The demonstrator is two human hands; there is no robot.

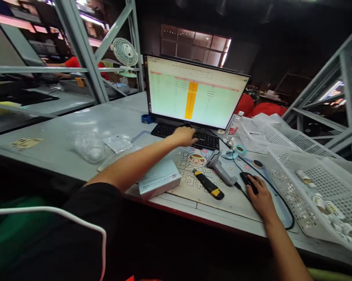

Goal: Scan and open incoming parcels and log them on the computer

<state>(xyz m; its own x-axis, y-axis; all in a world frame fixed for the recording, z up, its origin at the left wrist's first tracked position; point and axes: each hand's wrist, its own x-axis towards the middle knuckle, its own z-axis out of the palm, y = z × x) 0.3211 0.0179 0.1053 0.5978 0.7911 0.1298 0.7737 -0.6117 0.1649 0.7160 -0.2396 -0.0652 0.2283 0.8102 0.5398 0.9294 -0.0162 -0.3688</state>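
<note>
Typing on keyboard (185, 134), mouse (248, 182) in hand

This looked like a warehouse packing station rather than an office. Grey steel racking (85, 50) framed a long grey workbench (76, 128) that carried a monitor (193, 93) showing a spreadsheet, a handheld barcode scanner (219, 166), a utility knife (207, 184) and white perforated baskets (304, 183) holding what seemed to be small jars.

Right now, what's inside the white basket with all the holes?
The white basket holds small rolls piled toward its near end. Its wall hides whatever lies lower down.
</note>
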